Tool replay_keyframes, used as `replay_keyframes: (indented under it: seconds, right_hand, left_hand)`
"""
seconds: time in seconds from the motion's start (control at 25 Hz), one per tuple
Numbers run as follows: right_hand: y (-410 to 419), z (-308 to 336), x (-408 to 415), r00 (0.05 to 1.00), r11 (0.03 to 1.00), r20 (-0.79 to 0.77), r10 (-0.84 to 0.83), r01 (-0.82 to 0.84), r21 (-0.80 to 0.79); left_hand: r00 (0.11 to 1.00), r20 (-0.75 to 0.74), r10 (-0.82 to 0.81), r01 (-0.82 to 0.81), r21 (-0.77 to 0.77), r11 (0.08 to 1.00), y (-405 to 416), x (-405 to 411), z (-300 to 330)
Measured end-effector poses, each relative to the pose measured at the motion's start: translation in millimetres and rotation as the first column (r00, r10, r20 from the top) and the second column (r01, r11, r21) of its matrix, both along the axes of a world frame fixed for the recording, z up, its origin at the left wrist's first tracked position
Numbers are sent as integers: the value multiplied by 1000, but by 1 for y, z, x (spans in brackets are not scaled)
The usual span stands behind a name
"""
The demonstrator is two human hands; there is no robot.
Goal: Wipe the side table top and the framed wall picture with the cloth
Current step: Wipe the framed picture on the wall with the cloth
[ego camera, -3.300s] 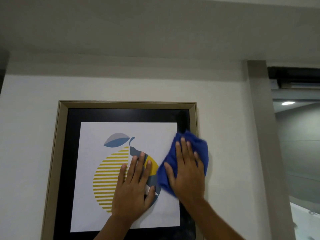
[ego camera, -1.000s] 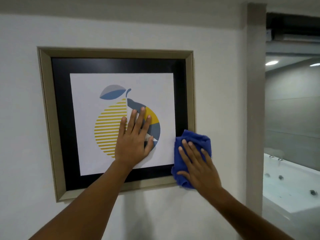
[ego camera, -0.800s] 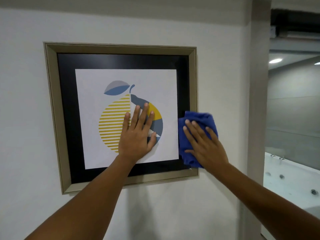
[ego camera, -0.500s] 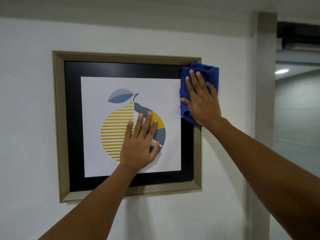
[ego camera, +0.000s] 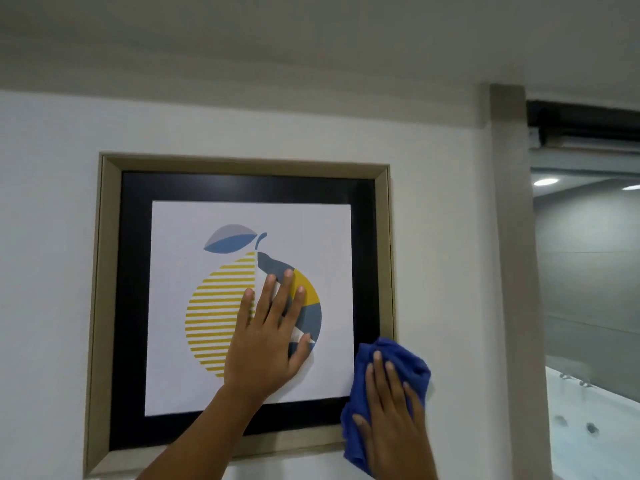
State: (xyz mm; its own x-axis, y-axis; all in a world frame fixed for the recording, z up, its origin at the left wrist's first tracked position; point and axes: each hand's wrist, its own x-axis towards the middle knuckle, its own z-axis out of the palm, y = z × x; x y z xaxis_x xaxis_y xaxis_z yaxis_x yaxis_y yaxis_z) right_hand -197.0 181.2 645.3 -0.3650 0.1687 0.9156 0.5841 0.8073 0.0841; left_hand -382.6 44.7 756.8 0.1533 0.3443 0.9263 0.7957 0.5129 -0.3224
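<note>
Cloth (ego camera: 394, 372) under flat right hand (ego camera: 391, 410), left hand (ego camera: 266, 341) splayed on picture (ego camera: 242, 188)

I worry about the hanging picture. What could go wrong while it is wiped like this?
The right hand pushes the blue cloth against the frame's lower right corner, so the picture could perhaps tilt or unhook. The left hand, flat on the glass, may leave fingerprints.

White painted wall (ego camera: 69, 237) under grey ceiling (ego camera: 311, 46); grey-brown vertical pillar (ego camera: 512, 237) at wall's right edge; white bathtub (ego camera: 595, 427), recessed ceiling light (ego camera: 545, 182) beyond.
</note>
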Motion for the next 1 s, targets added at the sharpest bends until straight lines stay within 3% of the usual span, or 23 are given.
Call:
replay_keyframes:
  seconds: [0.32, 0.44, 0.56, 0.64, 0.68, 0.72, 0.76, 0.8, 0.84, 0.92, 1.0]
  right_hand:
    - [-3, 259, -15, 982, 997, -190, 11, 5, 83]
    - [1, 235, -18, 972, 998, -234, -2, 14, 53]
    - [-10, 110, -21, 962, 992, -250, 114, -124, -23]
    - [-22, 30, -27, 919, 968, -347, 189, -233, -90]
    - [-21, 9, -23, 901, 967, -394, 181, -235, -93]
    - [-15, -3, -26, 867, 990, -496, 51, -109, -89]
    - [-9, -8, -33, 801, 987, -599, -15, -83, -136]
    - [-6, -1, -27, 811, 969, -583, 44, -177, -174]
    - [-7, 13, -17, 913, 986, -405, 45, -104, -127]
    - [-2, 64, -13, 983, 982, -153, 101, -74, 174]
    - [-9, 146, -19, 962, 983, -231, 146, -113, 147]
  left_hand:
    - [1000, 24, -5, 5, -25, 1000, -2, 0, -1]
    - [1000, 24, 4, -3, -26, 1000, 0, 1, -2]
    - [1000, 18, 5, -4, -26, 1000, -1, 1, -2]
    - [1000, 25, -4, 4, -27, 1000, -2, 3, -3]
    - [1000, 27, -15, 16, -29, 999, -2, 3, -3]
    - [999, 28, -21, 22, -32, 999, -2, 4, -2]
    - [999, 29, -21, 22, -34, 999, -3, 4, -1]
    - [999, 27, -17, 17, -35, 999, -3, 5, 0]
    - [999, 30, -15, 16, -42, 999, -4, 4, 0]
    - [999, 44, -18, 21, -52, 998, -4, 2, -1]
    - [999, 49, -11, 14, -60, 998, -3, 2, 1]
